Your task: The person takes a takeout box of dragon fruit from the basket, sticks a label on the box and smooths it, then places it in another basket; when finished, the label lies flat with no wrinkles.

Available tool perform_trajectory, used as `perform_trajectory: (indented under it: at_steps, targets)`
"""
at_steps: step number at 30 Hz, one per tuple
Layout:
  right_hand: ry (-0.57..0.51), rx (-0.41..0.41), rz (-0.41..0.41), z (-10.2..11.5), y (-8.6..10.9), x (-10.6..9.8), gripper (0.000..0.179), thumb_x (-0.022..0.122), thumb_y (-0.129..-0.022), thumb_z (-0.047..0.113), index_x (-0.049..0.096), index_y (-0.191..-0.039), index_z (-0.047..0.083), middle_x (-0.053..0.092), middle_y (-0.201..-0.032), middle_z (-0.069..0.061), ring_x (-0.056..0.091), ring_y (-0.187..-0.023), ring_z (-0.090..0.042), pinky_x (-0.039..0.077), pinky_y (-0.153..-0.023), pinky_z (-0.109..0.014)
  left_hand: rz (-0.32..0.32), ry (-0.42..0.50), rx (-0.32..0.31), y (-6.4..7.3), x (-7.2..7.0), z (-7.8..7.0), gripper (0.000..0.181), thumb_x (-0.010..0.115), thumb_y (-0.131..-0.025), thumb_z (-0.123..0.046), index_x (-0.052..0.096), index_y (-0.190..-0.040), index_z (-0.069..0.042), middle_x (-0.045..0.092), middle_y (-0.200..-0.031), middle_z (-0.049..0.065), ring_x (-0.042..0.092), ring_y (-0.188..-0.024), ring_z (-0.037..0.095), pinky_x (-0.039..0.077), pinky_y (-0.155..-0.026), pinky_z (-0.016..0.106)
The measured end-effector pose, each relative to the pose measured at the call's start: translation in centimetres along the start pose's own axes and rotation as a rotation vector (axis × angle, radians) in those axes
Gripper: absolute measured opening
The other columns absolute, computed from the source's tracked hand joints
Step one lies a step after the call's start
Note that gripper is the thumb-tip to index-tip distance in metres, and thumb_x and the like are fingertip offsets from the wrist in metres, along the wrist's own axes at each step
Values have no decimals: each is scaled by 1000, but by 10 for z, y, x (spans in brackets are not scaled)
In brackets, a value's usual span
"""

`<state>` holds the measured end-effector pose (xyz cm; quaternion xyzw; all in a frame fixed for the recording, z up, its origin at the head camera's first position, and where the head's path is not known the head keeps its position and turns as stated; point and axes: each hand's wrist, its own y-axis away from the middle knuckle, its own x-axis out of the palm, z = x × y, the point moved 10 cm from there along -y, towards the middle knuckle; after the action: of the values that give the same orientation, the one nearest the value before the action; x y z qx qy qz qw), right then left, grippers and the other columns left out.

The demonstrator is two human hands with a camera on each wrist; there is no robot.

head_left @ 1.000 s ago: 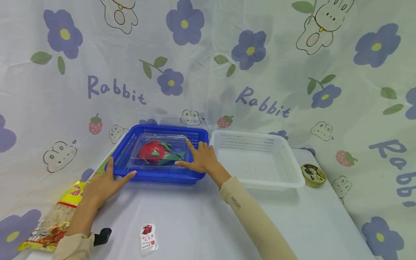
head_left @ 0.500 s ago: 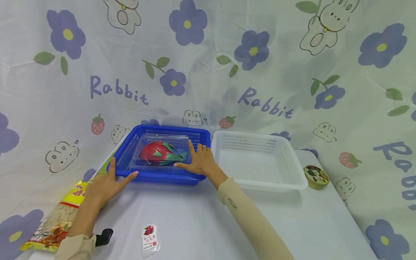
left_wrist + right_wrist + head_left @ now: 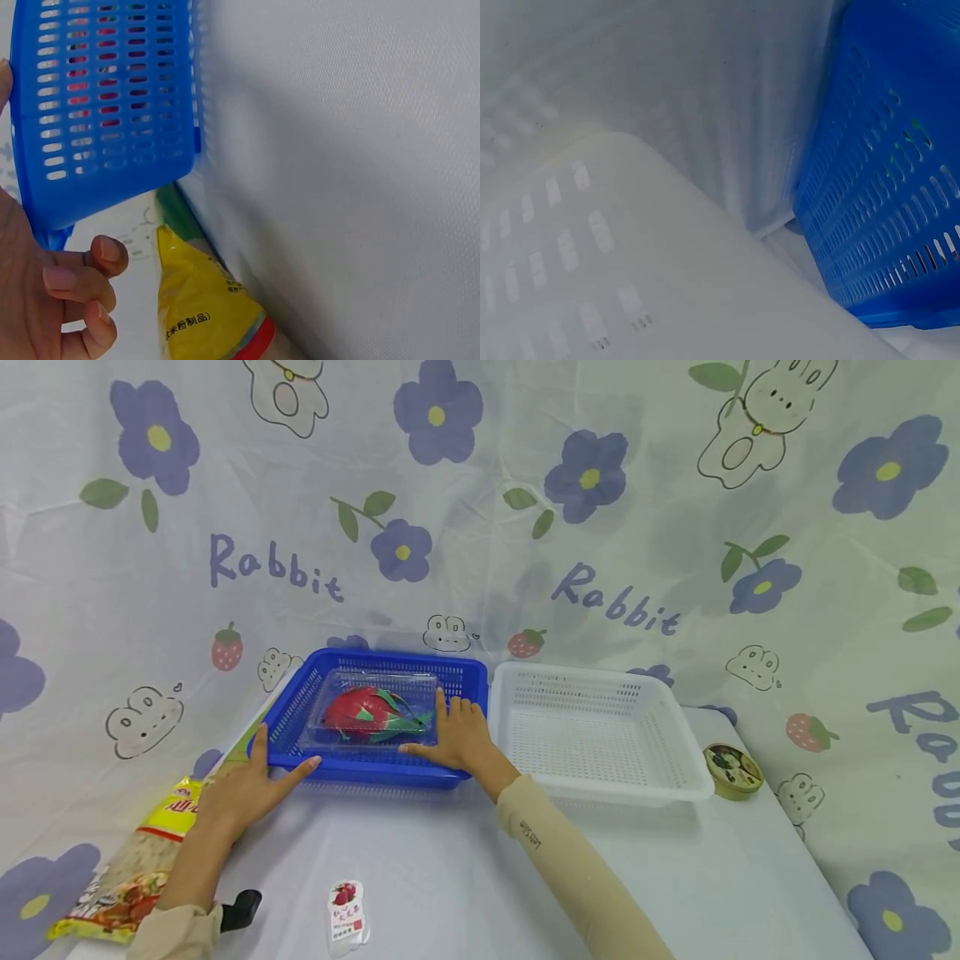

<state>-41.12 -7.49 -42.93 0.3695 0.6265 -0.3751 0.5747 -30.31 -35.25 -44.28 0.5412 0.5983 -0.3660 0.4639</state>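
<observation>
A blue plastic basket [image 3: 360,772] stands at the back left of the white table. Inside it sits a clear plastic box [image 3: 330,697] around a red dragon fruit [image 3: 352,706] with green tips. My left hand [image 3: 240,793] touches the basket's front left corner, thumb and index finger spread apart. In the left wrist view its other fingers [image 3: 79,289] hang loosely bent outside the basket. My right hand [image 3: 461,735] reaches over the basket's right side, index finger and thumb spread beside the box's right end. Contact with the box is unclear. The right wrist view hides this hand.
A white basket [image 3: 585,789] stands just right of the blue one. Beyond it is a round gold tin [image 3: 733,770]. A yellow food bag [image 3: 131,868] lies at the left, partly under my left arm. A dragon fruit label [image 3: 347,914] lies near the front.
My right hand has shifted slightly toward me along the box's right end. My left hand keeps its place at the basket corner. The view has turned slightly left.
</observation>
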Motion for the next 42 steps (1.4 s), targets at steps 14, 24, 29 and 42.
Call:
perform_trajectory:
  at_steps: [14, 24, 29, 42]
  targets:
    - [119, -16, 12, 9, -10, 11, 123, 26, -79, 92, 14, -157, -2, 47, -147, -14, 49, -131, -26, 43, -107, -38, 35, 0, -13, -2, 3, 3, 118, 33, -87, -84, -24, -151, -2, 47, -112, 52, 57, -80, 49, 46, -67, 59]
    - [53, 7, 36, 7, -15, 16, 116, 27, -85, 87, 16, -157, -3, 45, -150, -15, 48, -134, -28, 42, -110, -38, 49, 12, -23, -1, 5, 3, 119, 33, -87, -84, -25, -151, -2, 47, -112, 52, 59, -79, 48, 47, -64, 55]
    - [-9, 15, 54, 7, -17, 17, 112, 31, -87, 84, 16, -157, -3, 44, -151, -16, 47, -136, -29, 41, -111, -40, 54, 23, -33, -1, 6, 5, 120, 34, -86, -84, -26, -150, -2, 51, -105, 48, 58, -76, 44, 47, -64, 54]
    - [-136, 32, 111, 7, -16, 20, 111, 36, -88, 82, 12, -158, 0, 36, -156, -18, 41, -140, -32, 39, -113, -44, 64, 45, -43, -1, 9, 6, 121, 34, -86, -84, -28, -150, -3, 36, -128, 56, 57, -91, 56, 47, -72, 64]
